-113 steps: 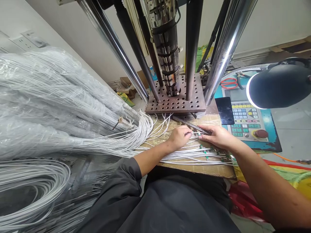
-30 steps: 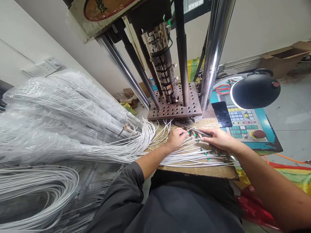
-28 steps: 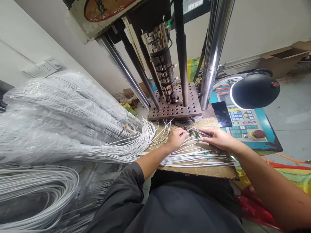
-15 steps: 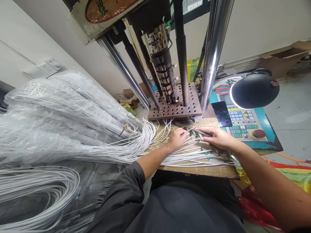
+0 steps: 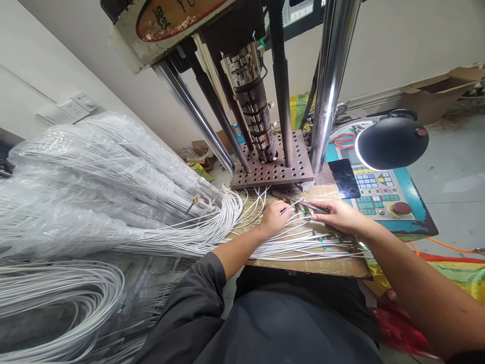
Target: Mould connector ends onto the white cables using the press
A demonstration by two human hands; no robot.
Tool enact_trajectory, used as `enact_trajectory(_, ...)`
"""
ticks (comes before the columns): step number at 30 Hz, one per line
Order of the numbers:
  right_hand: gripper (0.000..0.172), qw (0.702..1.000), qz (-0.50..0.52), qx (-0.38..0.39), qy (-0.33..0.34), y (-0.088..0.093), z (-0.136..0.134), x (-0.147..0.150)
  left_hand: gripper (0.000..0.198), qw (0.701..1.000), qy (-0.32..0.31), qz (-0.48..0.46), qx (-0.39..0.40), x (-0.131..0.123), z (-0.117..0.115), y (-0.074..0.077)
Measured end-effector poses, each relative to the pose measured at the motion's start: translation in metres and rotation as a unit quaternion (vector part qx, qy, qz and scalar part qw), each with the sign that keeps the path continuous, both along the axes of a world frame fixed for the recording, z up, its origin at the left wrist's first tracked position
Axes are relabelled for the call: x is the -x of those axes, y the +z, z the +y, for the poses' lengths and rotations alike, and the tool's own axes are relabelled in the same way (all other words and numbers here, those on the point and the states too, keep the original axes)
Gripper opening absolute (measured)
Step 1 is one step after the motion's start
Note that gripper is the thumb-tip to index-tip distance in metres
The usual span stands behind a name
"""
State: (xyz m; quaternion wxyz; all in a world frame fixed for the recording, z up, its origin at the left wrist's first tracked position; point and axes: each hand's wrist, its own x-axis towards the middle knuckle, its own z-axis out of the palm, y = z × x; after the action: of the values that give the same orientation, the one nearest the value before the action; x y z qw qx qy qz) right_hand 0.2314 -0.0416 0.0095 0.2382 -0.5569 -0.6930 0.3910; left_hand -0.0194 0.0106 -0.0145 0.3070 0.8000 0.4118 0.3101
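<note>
My left hand [image 5: 276, 218] is closed in a pinch on a white cable [image 5: 293, 205] near its end, above the cardboard-covered worktop. Close on its right, my right hand [image 5: 339, 215] is wrapped round a slim dark metal tool [image 5: 317, 208], perhaps tweezers. The tool's tip points left and meets the end of the held cable; the exact contact is too small to make out. Below both hands lie several white cables [image 5: 288, 249] side by side, with small green pieces [image 5: 321, 240] at their right ends.
A press with a perforated metal plate [image 5: 273, 174] stands just behind the hands. Plastic-wrapped cable bundles [image 5: 94, 177] fill the left. To the right are a black phone-like slab [image 5: 344, 178], a keypad control panel [image 5: 382, 194] and a lit black lamp [image 5: 394, 141].
The camera view has shifted very slightly. Both hands keep their grip and stay almost in the same place.
</note>
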Motion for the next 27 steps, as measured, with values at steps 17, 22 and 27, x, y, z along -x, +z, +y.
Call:
enact_trajectory(17, 0.06, 1.0, 0.012, 0.002, 0.002, -0.004, 0.002, 0.0, 0.017, 0.998, 0.037, 0.041, 0.021, -0.004, -0.002, 0.006)
enact_trajectory(22, 0.062, 1.0, 0.006, 0.02, -0.016, -0.002, 0.0, 0.002, 0.007, 0.995, 0.054, 0.01, 0.086, -0.005, 0.009, 0.02)
enact_trajectory(27, 0.06, 0.999, 0.027, 0.018, -0.006, 0.001, -0.001, 0.003, 0.013, 0.955, -0.002, -0.101, 0.279, -0.018, 0.038, 0.042)
